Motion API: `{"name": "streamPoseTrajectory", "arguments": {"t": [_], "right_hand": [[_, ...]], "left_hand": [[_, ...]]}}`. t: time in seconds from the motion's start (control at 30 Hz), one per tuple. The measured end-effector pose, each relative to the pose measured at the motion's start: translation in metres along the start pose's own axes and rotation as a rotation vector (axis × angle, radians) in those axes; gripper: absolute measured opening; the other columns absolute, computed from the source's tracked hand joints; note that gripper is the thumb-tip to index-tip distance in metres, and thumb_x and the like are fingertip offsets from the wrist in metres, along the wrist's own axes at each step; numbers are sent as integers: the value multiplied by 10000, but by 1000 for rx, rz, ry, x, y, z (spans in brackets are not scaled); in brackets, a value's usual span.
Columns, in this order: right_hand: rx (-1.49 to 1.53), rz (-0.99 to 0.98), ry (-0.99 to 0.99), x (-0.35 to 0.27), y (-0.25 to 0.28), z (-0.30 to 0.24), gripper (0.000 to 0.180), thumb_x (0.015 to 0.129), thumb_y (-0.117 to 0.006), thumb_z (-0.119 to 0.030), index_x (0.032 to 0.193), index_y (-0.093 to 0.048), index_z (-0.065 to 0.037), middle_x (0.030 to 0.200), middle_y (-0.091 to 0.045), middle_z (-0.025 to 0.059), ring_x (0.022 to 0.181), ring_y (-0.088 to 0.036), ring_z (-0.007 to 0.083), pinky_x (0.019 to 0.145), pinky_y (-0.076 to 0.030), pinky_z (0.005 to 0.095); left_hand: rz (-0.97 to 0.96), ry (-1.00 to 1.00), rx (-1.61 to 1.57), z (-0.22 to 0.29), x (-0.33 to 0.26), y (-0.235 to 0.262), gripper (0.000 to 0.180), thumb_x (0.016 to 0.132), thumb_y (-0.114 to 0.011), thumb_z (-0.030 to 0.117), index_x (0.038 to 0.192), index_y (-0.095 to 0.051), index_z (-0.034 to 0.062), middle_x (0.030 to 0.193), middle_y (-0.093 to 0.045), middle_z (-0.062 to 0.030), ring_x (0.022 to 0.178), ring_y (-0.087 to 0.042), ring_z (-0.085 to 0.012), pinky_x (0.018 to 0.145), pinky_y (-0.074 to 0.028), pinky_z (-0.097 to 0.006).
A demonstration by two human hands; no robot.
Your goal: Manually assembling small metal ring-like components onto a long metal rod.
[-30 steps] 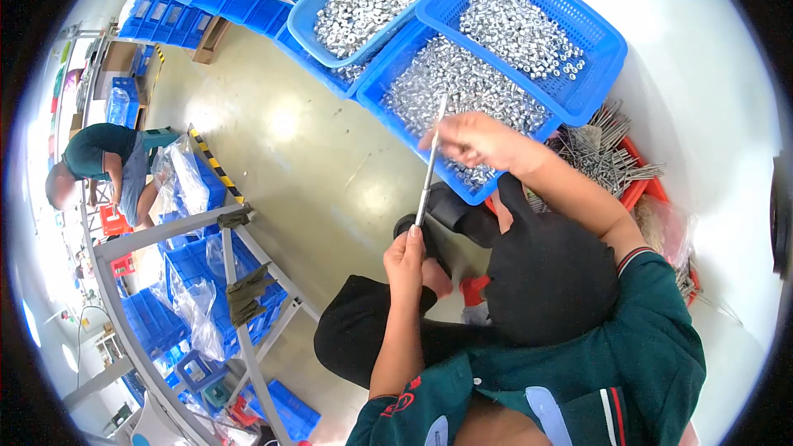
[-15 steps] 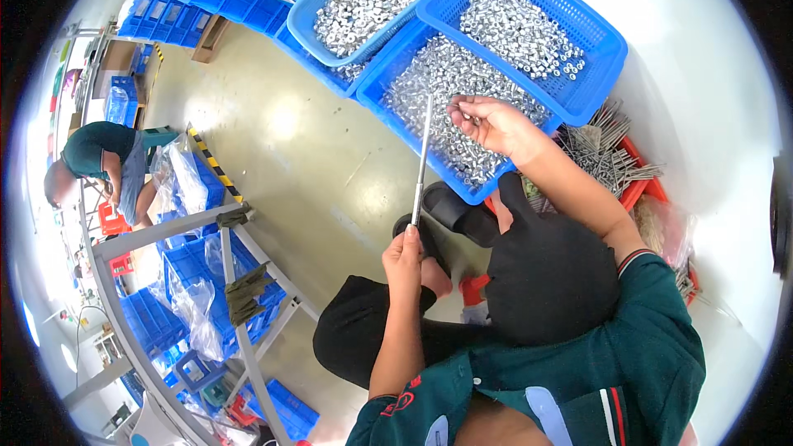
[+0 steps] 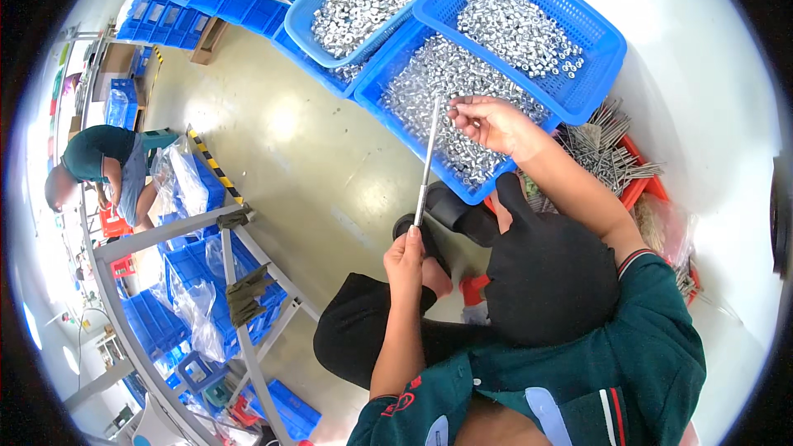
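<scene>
Silver rod (image 3: pixel 429 157), its lower end pinched by the left hand (image 3: pixel 405 256), long axis slanting forward and slightly right, tip above the blue bin (image 3: pixel 472 196). Right hand (image 3: pixel 487 124): fingers curled beside the tip; whether they grip anything cannot be told. Blue basket (image 3: pixel 607 74) overlaps the bin's far side; red crate (image 3: pixel 635 192) stands rightward.

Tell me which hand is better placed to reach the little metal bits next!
Probably the right hand: it's over the blue bin of metal bits, while the left hand holds the rod.
</scene>
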State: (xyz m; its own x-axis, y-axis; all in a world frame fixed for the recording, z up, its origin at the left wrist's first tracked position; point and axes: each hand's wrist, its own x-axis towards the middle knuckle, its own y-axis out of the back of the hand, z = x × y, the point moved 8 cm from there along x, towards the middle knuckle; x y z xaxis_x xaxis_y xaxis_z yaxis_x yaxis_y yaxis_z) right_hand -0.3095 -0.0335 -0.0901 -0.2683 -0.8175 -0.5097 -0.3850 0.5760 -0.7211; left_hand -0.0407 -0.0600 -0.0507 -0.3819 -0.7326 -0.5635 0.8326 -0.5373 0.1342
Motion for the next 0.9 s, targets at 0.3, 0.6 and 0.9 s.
{"name": "streamPoseTrajectory", "arguments": {"t": [0.3,0.6,0.9], "right_hand": [[170,-125,-32,-7,-16,-11,223,835,-580,-269,828,-518,-54,609,-435,-18,443,-356,32,335,-261,155],[-96,-140,58,-17,-32,-22,209,811,-615,-242,780,-538,-50,561,-405,-42,418,-316,27,356,-221,179],[-772,-105,333,-28,-54,-62,146,752,-655,-159,732,-598,-26,648,-540,-12,593,-468,55,523,-367,207]], "left_hand": [[-2,-76,92,-10,5,3,331,862,-541,311,692,-570,28,545,-426,50,470,-346,-33,427,-262,-187],[-24,-132,167,-6,3,2,322,868,-534,288,718,-587,9,560,-415,58,501,-335,-30,444,-251,-193],[-21,-95,116,3,-1,4,336,854,-566,250,656,-526,-19,591,-405,52,582,-347,-38,518,-309,-189]]}}
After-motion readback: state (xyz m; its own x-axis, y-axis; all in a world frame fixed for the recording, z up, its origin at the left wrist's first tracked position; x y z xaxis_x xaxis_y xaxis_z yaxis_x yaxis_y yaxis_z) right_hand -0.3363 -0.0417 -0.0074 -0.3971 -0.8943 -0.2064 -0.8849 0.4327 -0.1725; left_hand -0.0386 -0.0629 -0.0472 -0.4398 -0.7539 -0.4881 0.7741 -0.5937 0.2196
